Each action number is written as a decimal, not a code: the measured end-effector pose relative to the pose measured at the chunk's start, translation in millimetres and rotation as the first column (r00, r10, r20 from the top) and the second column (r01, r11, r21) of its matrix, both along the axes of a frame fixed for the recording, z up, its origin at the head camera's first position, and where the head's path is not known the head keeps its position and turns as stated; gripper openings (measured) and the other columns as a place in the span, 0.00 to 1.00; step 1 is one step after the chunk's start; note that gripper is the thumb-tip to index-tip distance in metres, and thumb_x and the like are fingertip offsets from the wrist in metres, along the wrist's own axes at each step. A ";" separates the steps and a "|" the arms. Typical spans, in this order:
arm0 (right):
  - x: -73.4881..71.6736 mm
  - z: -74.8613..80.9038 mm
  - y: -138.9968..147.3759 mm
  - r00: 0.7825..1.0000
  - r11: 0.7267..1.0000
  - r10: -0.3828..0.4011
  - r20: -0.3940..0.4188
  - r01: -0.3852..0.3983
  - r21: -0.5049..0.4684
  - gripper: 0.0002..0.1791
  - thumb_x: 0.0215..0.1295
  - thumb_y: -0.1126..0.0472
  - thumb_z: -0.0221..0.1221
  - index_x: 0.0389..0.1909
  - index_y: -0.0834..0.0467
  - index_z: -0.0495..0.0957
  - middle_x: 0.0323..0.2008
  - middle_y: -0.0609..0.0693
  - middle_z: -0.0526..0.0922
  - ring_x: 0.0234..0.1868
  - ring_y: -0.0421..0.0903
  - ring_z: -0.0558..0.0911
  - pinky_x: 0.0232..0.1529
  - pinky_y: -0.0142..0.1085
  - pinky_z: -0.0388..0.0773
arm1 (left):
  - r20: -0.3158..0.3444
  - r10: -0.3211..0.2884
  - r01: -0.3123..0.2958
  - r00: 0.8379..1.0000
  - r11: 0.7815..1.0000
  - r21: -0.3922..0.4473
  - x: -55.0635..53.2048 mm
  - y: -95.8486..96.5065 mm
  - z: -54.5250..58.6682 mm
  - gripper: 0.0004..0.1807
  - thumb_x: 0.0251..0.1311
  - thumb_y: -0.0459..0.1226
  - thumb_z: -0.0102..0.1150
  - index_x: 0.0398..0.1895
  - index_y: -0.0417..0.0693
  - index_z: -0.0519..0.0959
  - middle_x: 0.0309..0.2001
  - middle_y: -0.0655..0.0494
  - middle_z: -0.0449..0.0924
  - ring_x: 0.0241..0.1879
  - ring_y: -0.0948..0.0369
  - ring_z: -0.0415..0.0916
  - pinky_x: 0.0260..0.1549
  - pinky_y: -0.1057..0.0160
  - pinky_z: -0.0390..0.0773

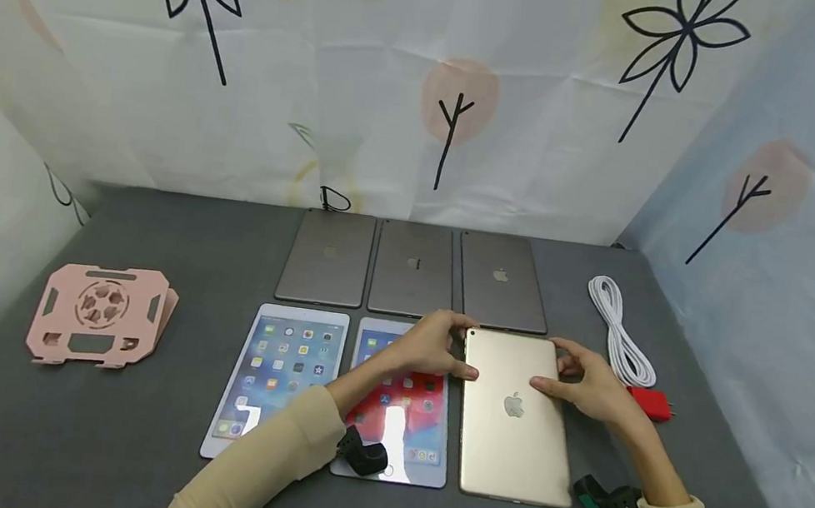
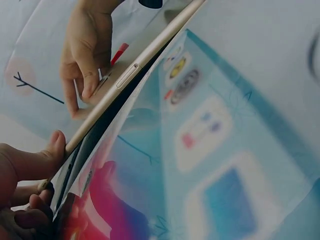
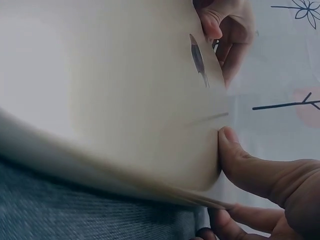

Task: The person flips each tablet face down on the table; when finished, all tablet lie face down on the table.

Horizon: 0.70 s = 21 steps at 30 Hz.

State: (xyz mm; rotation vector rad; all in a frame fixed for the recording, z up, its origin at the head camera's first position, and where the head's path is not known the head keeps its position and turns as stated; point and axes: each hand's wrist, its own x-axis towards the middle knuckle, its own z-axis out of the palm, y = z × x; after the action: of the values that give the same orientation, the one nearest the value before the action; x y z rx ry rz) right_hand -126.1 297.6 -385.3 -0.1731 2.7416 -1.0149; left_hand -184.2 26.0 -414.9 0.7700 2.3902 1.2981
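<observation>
A gold tablet point(image 1: 509, 450) lies back side up, its apple logo showing, at the right end of the front row. My left hand point(image 1: 435, 345) pinches its upper left corner, thumb on the edge. At the upper right side, my right hand point(image 1: 589, 384) holds it with the thumb laid over the back. In the left wrist view a dark gap shows under the gold edge point(image 2: 127, 80), beside a lit screen. The right wrist view has the right thumb point(image 3: 240, 155) at the tablet's corner. My left forearm crosses over the middle tablet point(image 1: 401, 446), hiding part of its lit screen.
Another tablet with a lit screen point(image 1: 289, 366) lies further left. Behind stand in a row three grey tablets point(image 1: 326, 266), backs up. On the right are a coiled white cable point(image 1: 621, 333) and a red charger plug point(image 1: 650, 403); a pink folding stand point(image 1: 98, 315) lies far left.
</observation>
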 end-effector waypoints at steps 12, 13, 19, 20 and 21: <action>-8.1 -5.8 0.4 0.999 0.999 0.026 0.029 -0.027 0.033 0.45 0.59 0.56 0.74 0.68 0.77 0.65 0.56 0.72 0.73 0.55 0.65 0.72 0.56 0.58 0.72 | -0.133 -0.017 -0.013 0.991 0.974 -0.226 1.6 5.9 2.3 0.39 0.50 0.46 0.81 0.65 0.41 0.78 0.59 0.44 0.76 0.54 0.54 0.73 0.53 0.60 0.75; -8.7 -6.0 0.3 0.999 0.999 0.023 0.034 -0.024 0.025 0.45 0.59 0.56 0.74 0.68 0.77 0.65 0.56 0.72 0.73 0.55 0.64 0.71 0.56 0.58 0.72 | -0.136 -0.015 -0.018 0.991 0.972 -0.236 1.7 6.1 2.1 0.40 0.50 0.47 0.81 0.65 0.41 0.78 0.61 0.44 0.75 0.55 0.54 0.73 0.56 0.58 0.76; -15.2 -7.7 3.7 0.998 1.000 0.021 0.061 -0.020 -0.021 0.43 0.59 0.58 0.74 0.67 0.76 0.65 0.56 0.70 0.70 0.55 0.62 0.69 0.56 0.54 0.70 | -0.141 0.000 -0.037 0.990 0.965 -0.261 0.0 8.3 1.0 0.41 0.49 0.49 0.81 0.66 0.44 0.78 0.63 0.45 0.72 0.60 0.53 0.72 0.59 0.56 0.75; -15.8 -8.0 4.5 0.998 1.000 0.021 0.065 -0.020 -0.023 0.43 0.59 0.58 0.74 0.67 0.76 0.66 0.56 0.69 0.70 0.55 0.62 0.69 0.56 0.54 0.70 | -0.143 0.001 -0.039 0.990 0.964 -0.264 0.1 8.7 1.1 0.40 0.49 0.49 0.81 0.66 0.44 0.78 0.63 0.45 0.72 0.59 0.54 0.72 0.59 0.57 0.75; -16.1 -8.4 5.2 0.997 1.000 0.020 0.068 -0.018 -0.023 0.43 0.59 0.57 0.74 0.67 0.75 0.66 0.56 0.69 0.70 0.55 0.62 0.69 0.56 0.54 0.70 | -0.148 0.002 -0.042 0.989 0.963 -0.268 0.3 9.1 1.3 0.41 0.49 0.49 0.81 0.66 0.44 0.78 0.62 0.46 0.73 0.58 0.55 0.73 0.58 0.58 0.76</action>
State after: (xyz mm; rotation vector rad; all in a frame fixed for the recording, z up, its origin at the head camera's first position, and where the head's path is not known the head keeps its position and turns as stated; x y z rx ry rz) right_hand -142.2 302.7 -393.7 -0.1643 2.6631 -1.0270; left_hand -183.9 35.1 -413.5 0.7823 2.6263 0.9214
